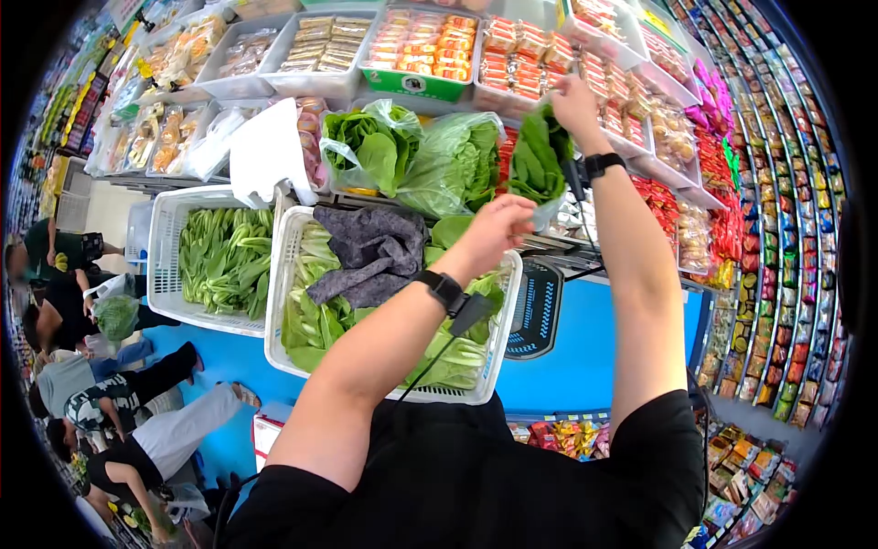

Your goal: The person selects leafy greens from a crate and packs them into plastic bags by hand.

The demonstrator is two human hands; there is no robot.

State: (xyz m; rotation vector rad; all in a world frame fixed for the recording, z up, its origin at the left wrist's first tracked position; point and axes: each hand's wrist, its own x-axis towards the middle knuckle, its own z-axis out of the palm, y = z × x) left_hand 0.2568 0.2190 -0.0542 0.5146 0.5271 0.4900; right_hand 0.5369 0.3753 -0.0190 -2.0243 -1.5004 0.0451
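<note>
My right hand is closed at the top of a clear plastic bag of dark leafy greens, which hangs upright at the front of the snack bins. Lower and to the left, my left hand has its fingers curled together near the bag's bottom edge. Whether it pinches anything is unclear. Beneath that hand stands a white crate of lettuce-like greens, with a dark grey cloth lying on top. Two more bagged greens, a darker one and a pale green one, sit left of the held bag.
Another white crate holds slim green stalks. A stack of white plastic bags hangs behind it. Bins of packaged snacks line the back, and shelves curve along the right. Several people are at left on the blue floor.
</note>
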